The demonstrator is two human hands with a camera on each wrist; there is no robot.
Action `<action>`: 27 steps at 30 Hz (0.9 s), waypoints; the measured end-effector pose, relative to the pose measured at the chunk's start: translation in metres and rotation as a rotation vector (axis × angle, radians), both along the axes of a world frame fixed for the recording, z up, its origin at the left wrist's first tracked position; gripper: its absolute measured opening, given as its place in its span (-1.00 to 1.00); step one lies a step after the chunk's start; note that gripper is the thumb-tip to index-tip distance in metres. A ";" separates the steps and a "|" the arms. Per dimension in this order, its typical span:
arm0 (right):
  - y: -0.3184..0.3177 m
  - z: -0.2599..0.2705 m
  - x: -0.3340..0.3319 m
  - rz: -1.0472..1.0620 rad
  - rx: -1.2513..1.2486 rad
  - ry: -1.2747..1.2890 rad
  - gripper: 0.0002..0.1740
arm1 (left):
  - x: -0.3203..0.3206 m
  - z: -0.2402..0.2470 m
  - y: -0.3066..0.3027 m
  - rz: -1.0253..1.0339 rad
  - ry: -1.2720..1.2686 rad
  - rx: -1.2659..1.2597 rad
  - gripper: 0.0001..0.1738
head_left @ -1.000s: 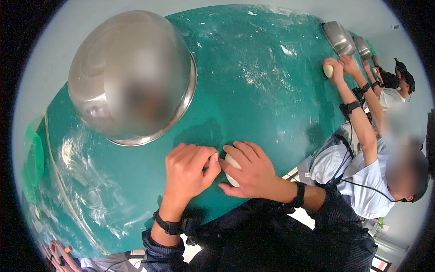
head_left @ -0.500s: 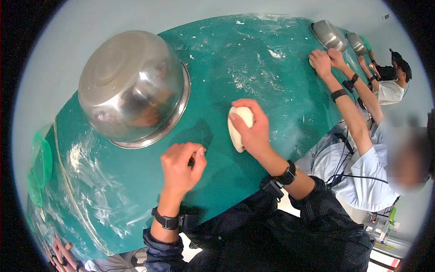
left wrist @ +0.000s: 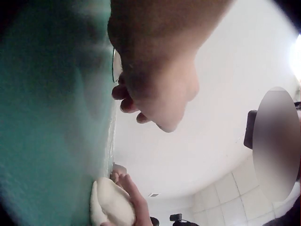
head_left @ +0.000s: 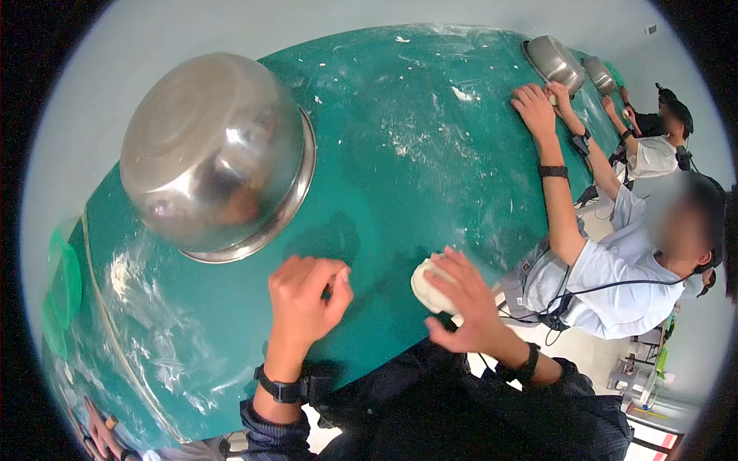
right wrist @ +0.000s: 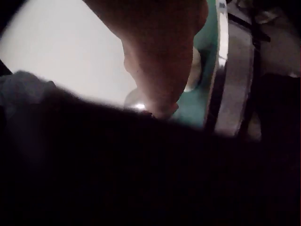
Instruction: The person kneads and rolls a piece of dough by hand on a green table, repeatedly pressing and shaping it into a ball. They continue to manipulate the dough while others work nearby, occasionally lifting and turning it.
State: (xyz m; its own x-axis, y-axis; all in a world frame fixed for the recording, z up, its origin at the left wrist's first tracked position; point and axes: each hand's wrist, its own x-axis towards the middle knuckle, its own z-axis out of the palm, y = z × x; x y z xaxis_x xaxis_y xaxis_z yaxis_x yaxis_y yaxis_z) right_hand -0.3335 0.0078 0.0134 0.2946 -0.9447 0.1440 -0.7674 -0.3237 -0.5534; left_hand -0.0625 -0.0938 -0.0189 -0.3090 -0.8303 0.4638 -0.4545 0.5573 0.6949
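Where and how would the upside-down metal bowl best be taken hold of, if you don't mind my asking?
I'd grip the metal bowl by its flared rim, coming in low from the wearer's side, fingers hooked at the lip. It sits open side down, so the lip stands out near the table, while the rounded wall looks smooth and likely slippery.

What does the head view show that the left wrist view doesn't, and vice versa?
Head only: green plastic items at the table's far left, small metal bowls at the far right, a neighbor in a white shirt.

Left wrist only: a panel-lined wall area, a bright light at the frame edge.

Both: green table, pale dough, right hand on it, left hand off it.
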 end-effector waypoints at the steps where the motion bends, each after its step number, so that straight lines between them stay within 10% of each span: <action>1: -0.003 -0.002 0.007 0.010 -0.027 0.053 -0.12 | -0.001 0.001 -0.001 0.003 -0.004 -0.020 -0.91; 12: -0.098 -0.003 0.052 0.138 0.017 0.354 0.03 | 0.005 0.004 -0.009 -0.051 -0.010 -0.018 -0.90; 25: -0.114 -0.039 0.006 -0.199 0.051 -0.667 -0.42 | -0.001 -0.007 -0.003 -0.044 -0.058 -0.008 -0.82; 27: -0.096 -0.030 0.006 -0.218 -0.054 -0.442 -0.41 | -0.001 -0.008 -0.002 -0.049 -0.063 -0.019 -0.82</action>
